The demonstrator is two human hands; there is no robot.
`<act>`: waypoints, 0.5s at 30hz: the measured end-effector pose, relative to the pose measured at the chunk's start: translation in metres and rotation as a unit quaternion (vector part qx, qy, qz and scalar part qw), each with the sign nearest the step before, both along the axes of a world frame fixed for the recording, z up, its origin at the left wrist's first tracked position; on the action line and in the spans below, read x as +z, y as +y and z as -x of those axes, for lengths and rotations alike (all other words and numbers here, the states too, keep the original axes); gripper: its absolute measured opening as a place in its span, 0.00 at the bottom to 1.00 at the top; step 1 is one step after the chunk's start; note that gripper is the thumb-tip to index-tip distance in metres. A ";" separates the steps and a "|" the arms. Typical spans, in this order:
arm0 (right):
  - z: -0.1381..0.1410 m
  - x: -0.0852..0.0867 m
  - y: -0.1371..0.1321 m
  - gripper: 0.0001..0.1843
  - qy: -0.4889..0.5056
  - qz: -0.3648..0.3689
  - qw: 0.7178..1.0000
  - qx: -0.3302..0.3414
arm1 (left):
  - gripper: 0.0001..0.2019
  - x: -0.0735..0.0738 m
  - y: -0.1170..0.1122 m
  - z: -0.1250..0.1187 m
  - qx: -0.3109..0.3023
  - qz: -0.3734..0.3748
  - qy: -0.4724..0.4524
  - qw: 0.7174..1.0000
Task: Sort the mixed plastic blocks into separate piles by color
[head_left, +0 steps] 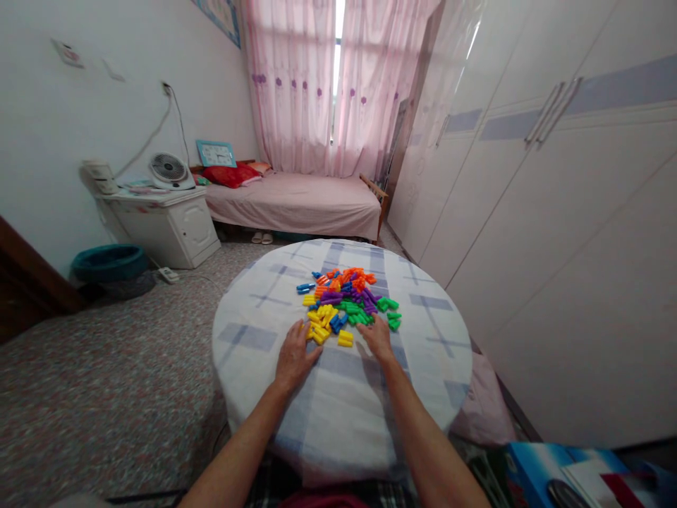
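Note:
A pile of small plastic pieces [346,300] in yellow, green, blue, purple and orange lies on a round table [254,331] under a white cloth with grey-blue checks. My left hand [293,356] rests flat on the cloth, fingers stretched toward the yellow pieces [322,324] at the pile's near left edge. My right hand [376,335] also lies flat, its fingertips touching the green pieces [360,314] on the near right. Neither hand holds anything.
A white wardrobe [555,212] runs along the right side. A pink-covered bed [296,201] stands under the curtained window. At left are a white cabinet [169,226] with a small fan [168,169] and a teal basin [108,261]. A blue box [539,466] lies bottom right.

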State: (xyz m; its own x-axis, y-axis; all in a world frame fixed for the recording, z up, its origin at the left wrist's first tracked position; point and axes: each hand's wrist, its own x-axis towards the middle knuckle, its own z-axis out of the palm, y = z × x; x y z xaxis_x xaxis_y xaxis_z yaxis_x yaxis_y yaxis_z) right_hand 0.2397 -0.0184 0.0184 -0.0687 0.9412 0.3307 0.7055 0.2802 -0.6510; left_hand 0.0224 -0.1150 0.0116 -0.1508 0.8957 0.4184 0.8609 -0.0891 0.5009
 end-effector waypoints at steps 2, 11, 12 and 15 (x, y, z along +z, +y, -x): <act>0.001 -0.001 -0.002 0.27 0.022 -0.005 0.999 -0.024 | 0.29 -0.001 0.000 0.000 0.001 -0.002 -0.001 1.000; -0.017 -0.011 -0.031 0.20 0.081 -0.045 0.992 -0.086 | 0.43 0.002 0.029 -0.008 0.000 0.065 0.005 0.998; -0.016 -0.011 -0.033 0.20 0.080 -0.049 0.993 -0.077 | 0.43 0.004 0.036 -0.013 -0.001 0.064 -0.007 0.998; -0.012 -0.008 -0.035 0.19 0.097 -0.049 0.992 -0.064 | 0.40 0.010 0.053 -0.029 -0.002 0.045 -0.050 0.998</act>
